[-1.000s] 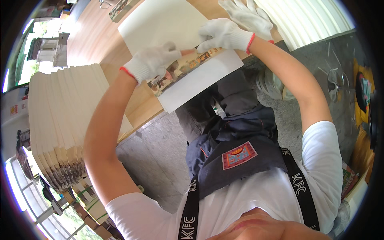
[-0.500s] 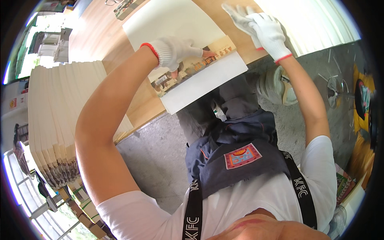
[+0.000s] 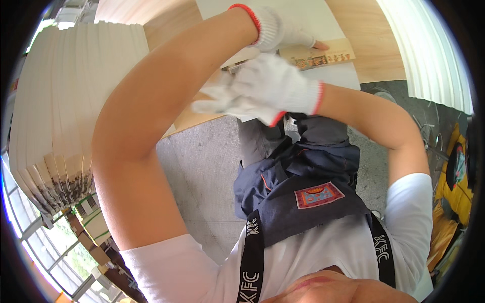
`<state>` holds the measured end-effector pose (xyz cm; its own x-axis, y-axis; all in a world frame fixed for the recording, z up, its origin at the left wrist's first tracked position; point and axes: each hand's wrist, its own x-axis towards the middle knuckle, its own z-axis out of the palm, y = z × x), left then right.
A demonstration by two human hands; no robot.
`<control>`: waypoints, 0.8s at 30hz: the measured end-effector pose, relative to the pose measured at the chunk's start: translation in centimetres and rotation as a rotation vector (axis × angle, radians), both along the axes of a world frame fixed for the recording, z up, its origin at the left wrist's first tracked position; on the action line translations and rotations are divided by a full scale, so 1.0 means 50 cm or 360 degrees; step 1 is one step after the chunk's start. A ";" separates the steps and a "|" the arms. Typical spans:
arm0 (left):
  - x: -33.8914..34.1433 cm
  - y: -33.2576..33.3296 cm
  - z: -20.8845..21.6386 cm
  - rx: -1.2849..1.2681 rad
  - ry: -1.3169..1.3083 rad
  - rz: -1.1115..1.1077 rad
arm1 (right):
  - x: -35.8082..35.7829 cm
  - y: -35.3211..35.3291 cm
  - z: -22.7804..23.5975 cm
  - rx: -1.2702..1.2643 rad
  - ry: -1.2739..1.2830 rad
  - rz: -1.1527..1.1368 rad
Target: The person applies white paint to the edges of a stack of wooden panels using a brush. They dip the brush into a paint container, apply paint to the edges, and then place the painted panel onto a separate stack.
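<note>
On the table, a cream printed cover strip (image 3: pixel 331 54) with orange lettering and dark pictures lies across white sheets (image 3: pixel 348 76). My left hand (image 3: pixel 290 34), in a white knit glove with a red cuff, rests on it; one bare fingertip reaches out along the strip, and its other fingers are mostly hidden. In front of it, my gloved right hand (image 3: pixel 283 83) is closed on a loose white work glove (image 3: pixel 214 106), which trails off to the left with its red edge hanging below my wrist. Motion blurs the right fingers. Both of these cover the strip's left part.
A tall stack of cream paper bundles (image 3: pixel 76 96) stands to the left, dark printing along its lower edge. More white stacked sheets (image 3: pixel 434 55) fan out at the right of the wooden table (image 3: pixel 374 45). Yellow material (image 3: pixel 457 166) lies at the far right.
My right hand has swept left from the table's right side, carrying the loose glove, and now crosses in front of my left hand. My left hand has shifted right in view.
</note>
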<state>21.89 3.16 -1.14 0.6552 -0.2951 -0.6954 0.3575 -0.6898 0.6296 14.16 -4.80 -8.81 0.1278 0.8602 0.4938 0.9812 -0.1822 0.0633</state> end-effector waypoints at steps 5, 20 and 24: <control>-0.004 0.019 0.009 0.0225 -0.0359 -0.0520 | -0.026 0.052 -0.017 0.0048 0.0011 -0.0164; 0.013 0.017 -0.010 0.0712 -0.0752 -0.1325 | 0.015 0.017 -0.010 0.0496 -0.0040 0.0162; 0.014 0.028 -0.007 0.0935 -0.0995 -0.1880 | 0.142 -0.247 -0.017 0.0098 0.0373 0.0096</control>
